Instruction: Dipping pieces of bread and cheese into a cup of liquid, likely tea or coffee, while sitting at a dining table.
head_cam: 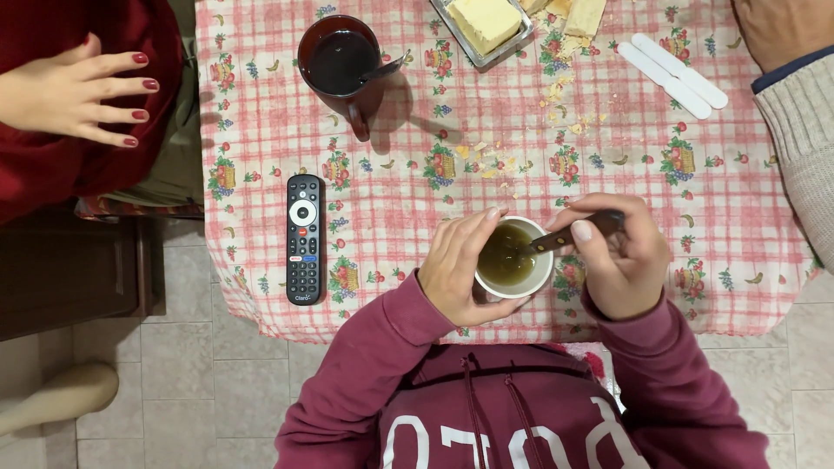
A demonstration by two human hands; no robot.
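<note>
A white cup [532, 279] of greenish-brown liquid stands near the table's front edge. My left hand [459, 269] wraps around its left side. My right hand [622, 257] grips the dark wooden handle of a utensil [565, 234] whose tip dips into the liquid. Both of my sleeves are maroon.
A black remote [304, 238] lies at the front left of the checked tablecloth [391, 174]. A dark mug [341, 65] with a spoon stands behind it. A metal tray with butter [484, 23], bread and crumbs sit at the back. Two white sticks [673, 73] lie back right. Other people's hands [74, 91] show at both sides.
</note>
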